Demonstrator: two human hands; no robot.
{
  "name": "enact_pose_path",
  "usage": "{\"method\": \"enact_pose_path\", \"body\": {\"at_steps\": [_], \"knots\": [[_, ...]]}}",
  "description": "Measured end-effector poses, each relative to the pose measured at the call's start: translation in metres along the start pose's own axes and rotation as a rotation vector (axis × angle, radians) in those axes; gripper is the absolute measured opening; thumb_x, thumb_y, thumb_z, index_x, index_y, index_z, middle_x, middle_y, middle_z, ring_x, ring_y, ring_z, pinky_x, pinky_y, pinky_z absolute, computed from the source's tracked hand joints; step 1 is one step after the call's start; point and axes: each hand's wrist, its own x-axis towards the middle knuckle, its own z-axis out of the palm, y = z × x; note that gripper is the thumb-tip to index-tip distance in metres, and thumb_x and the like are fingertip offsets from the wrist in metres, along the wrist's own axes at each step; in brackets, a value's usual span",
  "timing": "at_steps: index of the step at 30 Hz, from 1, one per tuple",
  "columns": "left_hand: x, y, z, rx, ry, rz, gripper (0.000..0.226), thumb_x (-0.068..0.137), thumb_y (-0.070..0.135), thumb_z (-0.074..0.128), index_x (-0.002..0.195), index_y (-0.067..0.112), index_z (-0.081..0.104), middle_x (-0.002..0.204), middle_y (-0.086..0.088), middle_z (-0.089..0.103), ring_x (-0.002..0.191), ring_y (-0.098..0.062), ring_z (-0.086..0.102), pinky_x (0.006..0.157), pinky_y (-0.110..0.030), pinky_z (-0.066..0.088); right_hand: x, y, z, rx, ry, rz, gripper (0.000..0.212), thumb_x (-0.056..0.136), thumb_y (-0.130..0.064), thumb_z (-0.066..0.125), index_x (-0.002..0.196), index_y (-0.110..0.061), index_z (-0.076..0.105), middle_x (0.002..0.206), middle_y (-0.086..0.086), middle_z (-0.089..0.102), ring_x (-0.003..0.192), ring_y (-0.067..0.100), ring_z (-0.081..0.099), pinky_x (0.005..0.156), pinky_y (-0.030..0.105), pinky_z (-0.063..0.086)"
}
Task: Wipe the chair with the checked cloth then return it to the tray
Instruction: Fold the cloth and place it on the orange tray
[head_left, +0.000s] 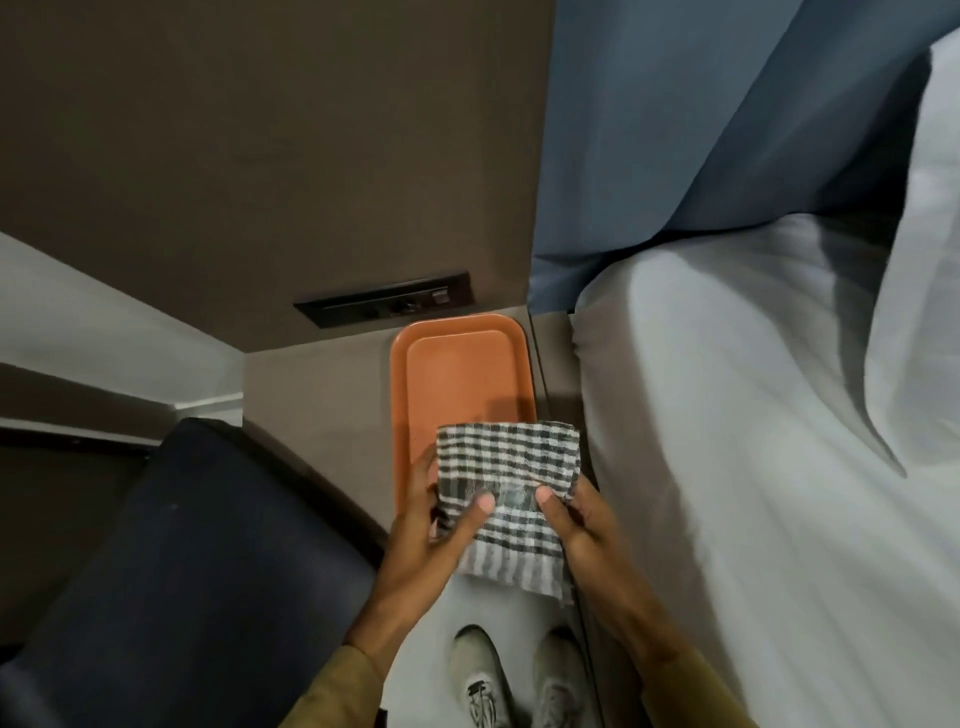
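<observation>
I hold the folded checked cloth (511, 486), grey and white, flat between both hands over the near end of the orange tray (457, 374). My left hand (434, 530) grips its left edge with the thumb on top. Its right edge is pinched by my right hand (576, 519), thumb also on top. The tray lies lengthwise on a brown ledge with nothing on its visible surface. The dark chair (197, 545) stands at the lower left, its seat close to my left forearm.
A bed with white sheets (753, 467) fills the right side, and a blue curtain (675, 130) hangs behind it. A black socket panel (387, 305) sits in the brown wall just beyond the tray. My two pale shoes (519, 680) stand on the floor below.
</observation>
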Motion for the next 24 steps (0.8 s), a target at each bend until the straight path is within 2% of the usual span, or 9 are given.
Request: {"method": "enact_pose_path", "body": {"at_steps": [3,6,10,11,13,15,18,21,24], "knots": [[0.013,-0.054,0.005,0.045,0.05,-0.079,0.063,0.099,0.004,0.074,0.141,0.044,0.05,0.119,0.037,0.075,0.12,0.023,0.064,0.088,0.001,0.053,0.017,0.028,0.008,-0.184,0.027,0.042,0.028,0.11,-0.027,0.054,0.132,-0.041,0.064,0.119,-0.016,0.08,0.115,0.009,0.078,0.098,0.029,0.064],[0.025,-0.079,0.008,0.093,0.14,-0.085,0.061,0.101,-0.004,0.07,0.145,0.034,0.05,0.136,0.026,0.061,0.118,0.02,0.065,0.091,0.004,0.049,0.036,0.043,0.016,-0.372,-0.003,0.087,0.038,0.106,-0.017,0.062,0.144,-0.024,0.058,0.118,-0.01,0.075,0.12,0.022,0.077,0.087,0.01,0.06],[0.044,-0.096,0.002,0.156,0.237,0.007,0.061,0.107,0.006,0.063,0.163,0.02,0.045,0.164,0.003,0.053,0.147,-0.009,0.054,0.12,-0.019,0.047,0.057,0.042,0.028,-0.396,-0.026,0.112,0.066,0.099,-0.012,0.071,0.16,-0.017,0.046,0.155,0.005,0.061,0.142,0.024,0.061,0.12,0.041,0.051],[0.047,-0.101,0.0,0.212,0.25,0.031,0.06,0.109,0.011,0.062,0.165,0.02,0.044,0.167,0.0,0.05,0.15,-0.012,0.051,0.124,-0.026,0.045,0.059,0.041,0.033,-0.406,-0.009,0.088,0.068,0.099,-0.019,0.071,0.161,-0.017,0.044,0.158,0.007,0.058,0.143,0.025,0.06,0.121,0.048,0.05],[0.053,-0.114,-0.004,0.345,0.202,0.014,0.059,0.11,0.013,0.061,0.166,0.018,0.042,0.169,-0.007,0.044,0.154,-0.02,0.046,0.129,-0.033,0.042,0.061,0.045,0.042,-0.446,0.008,0.069,0.086,0.095,-0.06,0.061,0.165,-0.014,0.037,0.164,0.009,0.049,0.146,0.024,0.054,0.124,0.049,0.046],[0.058,-0.127,-0.007,0.465,0.093,-0.085,0.063,0.109,0.005,0.058,0.168,0.016,0.037,0.172,-0.013,0.033,0.161,-0.03,0.037,0.135,-0.042,0.035,0.062,0.055,0.048,-0.522,-0.023,0.108,0.11,0.085,-0.084,0.042,0.168,-0.014,0.026,0.169,0.007,0.036,0.146,0.015,0.044,0.123,0.031,0.04],[0.064,-0.145,-0.013,0.673,-0.047,-0.137,0.072,0.11,0.011,0.056,0.173,0.017,0.021,0.178,-0.011,0.015,0.167,-0.033,0.026,0.136,-0.046,0.034,0.066,0.076,0.049,-0.609,-0.052,0.106,0.062,0.109,-0.033,0.053,0.165,-0.031,0.028,0.164,0.001,0.034,0.15,0.023,0.047,0.107,0.008,0.039],[0.065,-0.152,-0.016,0.891,-0.103,-0.103,0.074,0.116,0.025,0.046,0.175,0.023,0.002,0.18,-0.008,0.003,0.168,-0.025,0.022,0.135,-0.036,0.033,0.074,0.092,0.045,-0.725,-0.082,0.068,0.067,0.109,-0.017,0.053,0.169,-0.026,0.024,0.167,0.009,0.03,0.15,0.028,0.046,0.117,0.029,0.046],[0.065,-0.147,-0.012,0.943,-0.06,-0.116,0.074,0.116,0.023,0.045,0.175,0.025,0.001,0.178,-0.008,0.003,0.166,-0.024,0.026,0.13,-0.035,0.042,0.079,0.087,0.043,-0.778,-0.118,0.071,0.066,0.11,-0.041,0.042,0.17,-0.028,0.02,0.165,0.012,0.03,0.147,0.033,0.049,0.117,0.049,0.053]]}}
